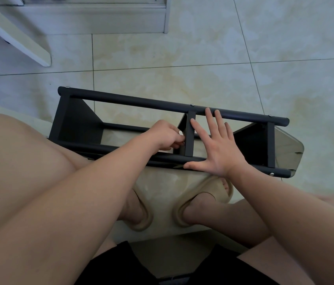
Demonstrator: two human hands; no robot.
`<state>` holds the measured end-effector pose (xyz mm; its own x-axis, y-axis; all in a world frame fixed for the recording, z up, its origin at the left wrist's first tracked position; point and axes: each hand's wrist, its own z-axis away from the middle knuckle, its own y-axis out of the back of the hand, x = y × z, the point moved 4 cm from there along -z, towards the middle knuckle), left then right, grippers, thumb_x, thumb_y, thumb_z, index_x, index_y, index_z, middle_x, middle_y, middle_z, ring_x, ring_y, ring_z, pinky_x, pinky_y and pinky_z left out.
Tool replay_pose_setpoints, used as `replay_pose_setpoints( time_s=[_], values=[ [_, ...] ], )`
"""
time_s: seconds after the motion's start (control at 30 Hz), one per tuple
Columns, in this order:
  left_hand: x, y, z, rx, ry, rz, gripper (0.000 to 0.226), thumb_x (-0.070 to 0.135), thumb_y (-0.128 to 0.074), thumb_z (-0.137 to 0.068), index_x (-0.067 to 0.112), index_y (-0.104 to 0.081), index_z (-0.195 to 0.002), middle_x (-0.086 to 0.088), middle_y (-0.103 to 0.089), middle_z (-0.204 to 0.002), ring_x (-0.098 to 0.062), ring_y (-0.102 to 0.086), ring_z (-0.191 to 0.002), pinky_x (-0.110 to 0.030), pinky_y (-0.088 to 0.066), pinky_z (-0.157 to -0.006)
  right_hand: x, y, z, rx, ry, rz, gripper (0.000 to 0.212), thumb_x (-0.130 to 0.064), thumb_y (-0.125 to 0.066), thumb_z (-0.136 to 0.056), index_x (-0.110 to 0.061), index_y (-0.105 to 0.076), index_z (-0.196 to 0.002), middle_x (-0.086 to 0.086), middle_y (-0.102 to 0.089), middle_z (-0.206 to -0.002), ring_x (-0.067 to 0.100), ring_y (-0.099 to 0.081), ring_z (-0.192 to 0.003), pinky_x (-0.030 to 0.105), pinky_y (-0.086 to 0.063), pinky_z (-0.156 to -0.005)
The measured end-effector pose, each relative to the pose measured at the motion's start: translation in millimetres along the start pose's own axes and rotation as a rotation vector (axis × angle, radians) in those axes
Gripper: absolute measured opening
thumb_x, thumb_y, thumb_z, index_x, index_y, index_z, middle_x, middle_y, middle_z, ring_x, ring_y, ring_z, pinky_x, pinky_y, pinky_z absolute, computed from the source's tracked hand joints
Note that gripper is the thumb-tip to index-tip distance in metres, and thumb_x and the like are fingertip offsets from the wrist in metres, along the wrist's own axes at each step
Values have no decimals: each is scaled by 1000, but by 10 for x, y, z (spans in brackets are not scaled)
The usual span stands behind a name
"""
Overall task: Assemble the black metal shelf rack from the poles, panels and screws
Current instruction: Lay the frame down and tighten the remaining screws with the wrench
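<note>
The black metal shelf rack [133,101] lies on its side on the tiled floor in front of my knees, its poles running left to right with three panels between them. My left hand [166,134] reaches inside the frame, fingers curled and pinching something small against the left face of the middle panel [189,138]; what it pinches is too small to tell. My right hand [217,145] lies flat with spread fingers over the near pole [264,168] and the middle panel, fingertips reaching the far pole. Silver screw heads [272,174] show at the pole joints.
A white furniture base [92,19] stands at the back, and a white slanted board [14,31] leans at the back left. My feet in beige slippers [203,200] rest just under the rack's near pole. A clear plastic sheet [289,149] lies under the rack's right end.
</note>
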<state>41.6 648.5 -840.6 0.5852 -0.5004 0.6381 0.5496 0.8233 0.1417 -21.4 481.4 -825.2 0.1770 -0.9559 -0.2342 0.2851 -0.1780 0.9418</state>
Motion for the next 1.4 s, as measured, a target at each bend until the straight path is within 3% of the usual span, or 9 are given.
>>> replay_pose_setpoints(
  time_s=[0.37,0.5,0.77,0.9,1.1,1.4],
  values=[
    [22,45,33,-54,-7,-31,7,20,-64,-96,18,-63,-90,2,-74,-81,-8,-69,-75,-27,-49,-71,-11,13,5,-15,-4,9,121,-100,-34,-65,-37,0,-162,5,23,-168,31,23,-154,61,-6,-124],
    [20,59,46,-48,-10,-49,1,18,-64,-95,18,-65,-94,3,-74,-80,-8,-69,-75,-27,-51,-74,-12,17,6,-14,-7,5,121,-100,-34,-64,-37,-1,-162,5,22,-168,31,22,-154,61,-6,-124],
    [30,13,67,-86,42,38,17,18,-62,-98,13,-62,-114,1,-74,-82,-10,-69,-74,-27,-51,-74,-19,1,16,1,-2,9,121,-100,-35,-65,-36,-3,-162,6,20,-168,32,22,-154,61,-7,-123],
    [31,-4,101,-114,100,66,11,22,-53,-103,15,-61,-100,0,-73,-79,-11,-68,-74,-25,-50,-69,-21,-7,22,14,6,9,121,-100,-35,-65,-35,-4,-162,6,19,-169,32,20,-154,62,-9,-123],
    [25,1,102,-124,93,46,13,21,-49,-105,12,-59,-106,-2,-72,-86,-11,-66,-77,-24,-50,-71,-21,-17,23,28,10,10,120,-100,-34,-66,-35,-5,-162,7,16,-169,34,18,-155,62,-9,-123],
    [15,24,71,-143,50,-32,20,20,-49,-105,17,-57,-87,-1,-70,-86,-12,-63,-79,-28,-48,-75,-24,1,20,23,6,14,121,-100,-33,-66,-34,-5,-163,8,16,-169,35,17,-155,62,-8,-123]
  ],
)
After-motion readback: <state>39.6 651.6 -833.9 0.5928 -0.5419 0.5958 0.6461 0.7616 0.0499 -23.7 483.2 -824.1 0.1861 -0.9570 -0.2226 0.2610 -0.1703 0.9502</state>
